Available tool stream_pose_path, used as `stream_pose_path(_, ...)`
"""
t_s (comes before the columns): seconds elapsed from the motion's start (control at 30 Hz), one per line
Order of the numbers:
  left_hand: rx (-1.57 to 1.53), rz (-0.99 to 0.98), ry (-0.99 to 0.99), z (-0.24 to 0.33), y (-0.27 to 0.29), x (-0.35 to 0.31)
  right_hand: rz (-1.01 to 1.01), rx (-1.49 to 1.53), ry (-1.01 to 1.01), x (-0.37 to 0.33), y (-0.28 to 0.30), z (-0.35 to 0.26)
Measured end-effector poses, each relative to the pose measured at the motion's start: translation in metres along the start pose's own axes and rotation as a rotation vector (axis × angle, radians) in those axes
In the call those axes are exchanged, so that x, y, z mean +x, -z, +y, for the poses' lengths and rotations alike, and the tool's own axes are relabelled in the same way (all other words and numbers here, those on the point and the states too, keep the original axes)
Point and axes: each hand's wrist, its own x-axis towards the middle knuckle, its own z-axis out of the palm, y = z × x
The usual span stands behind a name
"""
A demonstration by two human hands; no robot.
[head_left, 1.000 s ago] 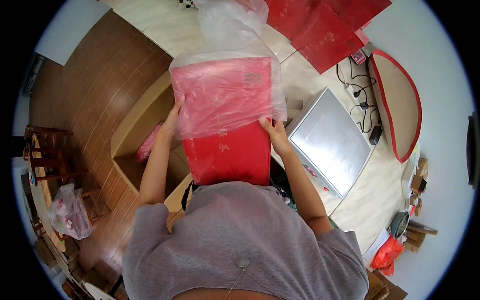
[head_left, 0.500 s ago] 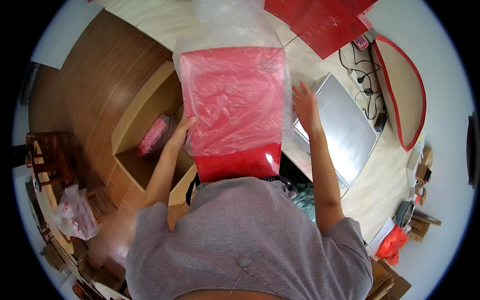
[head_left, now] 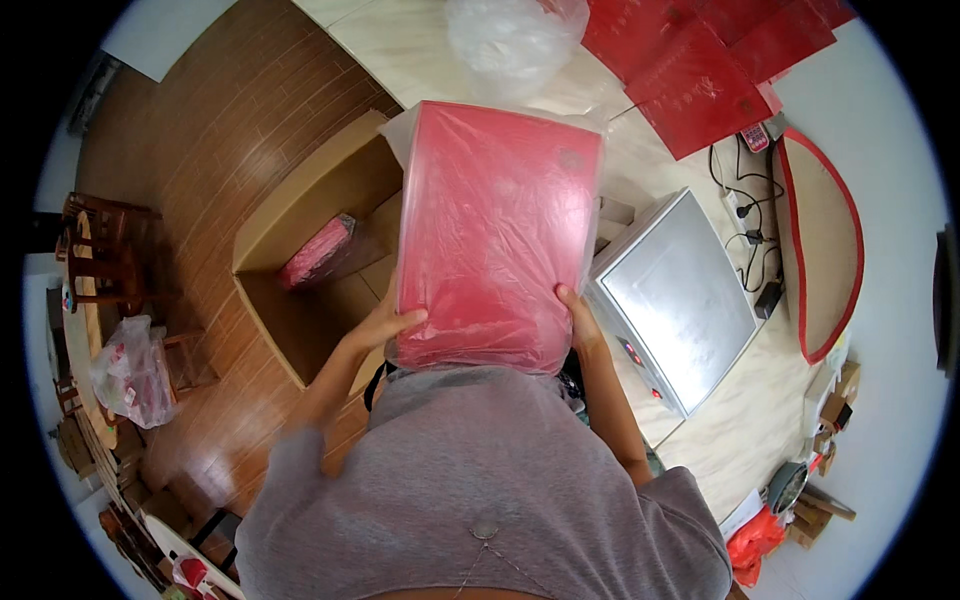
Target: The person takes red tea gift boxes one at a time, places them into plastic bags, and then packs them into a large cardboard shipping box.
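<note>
A flat red box [head_left: 500,220], now covered by a clear plastic bag, is held up in front of my chest. My left hand [head_left: 383,318] grips its lower left edge, thumb on top. At the lower right edge my right hand [head_left: 583,318] clasps it, also with the thumb on the upper face. The fingers of both hands go out of sight beneath it. Loose plastic sticks out past the box's upper left corner. To the left, an open cardboard carton [head_left: 290,215] stands on the floor with a red plastic-wrapped package [head_left: 318,252] inside.
A silver flat-topped machine [head_left: 685,290] sits on the marbled table to the right. Beyond lie red sheets [head_left: 700,85] and a heap of clear plastic bags [head_left: 510,45]. Cables [head_left: 745,215] run beside a red-rimmed beige panel [head_left: 825,245]. Wooden stools [head_left: 105,250] stand far left.
The plastic has come down over the box's lower end, which was bare. My right hand has moved from beside the box onto its edge. My view has shifted slightly.
</note>
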Motion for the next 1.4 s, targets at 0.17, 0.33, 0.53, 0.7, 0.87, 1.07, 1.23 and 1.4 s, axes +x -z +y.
stream_pose_path(0.17,-0.072,0.011,0.099,-0.006,-0.020,-0.040,0.060,0.010,0.001,-0.020,0.001,0.013)
stream_pose_path(0.33,0.167,0.050,-0.004,-0.014,-0.033,-0.082,0.081,0.085,0.011,-0.025,0.009,0.012)
stream_pose_path(0.53,-0.280,0.555,0.104,-0.002,0.054,-0.062,0.083,0.205,-0.067,-0.046,0.005,-0.015)
stream_pose_path(0.7,-0.501,0.308,-0.091,0.069,-0.005,-0.001,-0.027,0.038,-0.044,-0.052,0.007,-0.019)
stream_pose_path(0.87,-0.515,0.384,0.438,0.023,-0.048,-0.038,-0.182,-0.151,-0.019,-0.059,-0.002,-0.030)
stream_pose_path(1.07,-0.749,0.468,0.437,-0.002,-0.079,-0.087,-0.314,-0.312,-0.149,-0.080,-0.011,-0.018)
stream_pose_path(1.23,-1.012,0.523,0.377,-0.042,-0.064,-0.120,-0.463,-0.585,-0.485,-0.097,-0.026,-0.023)
stream_pose_path(1.4,-1.091,0.588,0.319,-0.086,-0.055,-0.160,-0.592,-0.885,-0.663,-0.040,-0.041,-0.047)
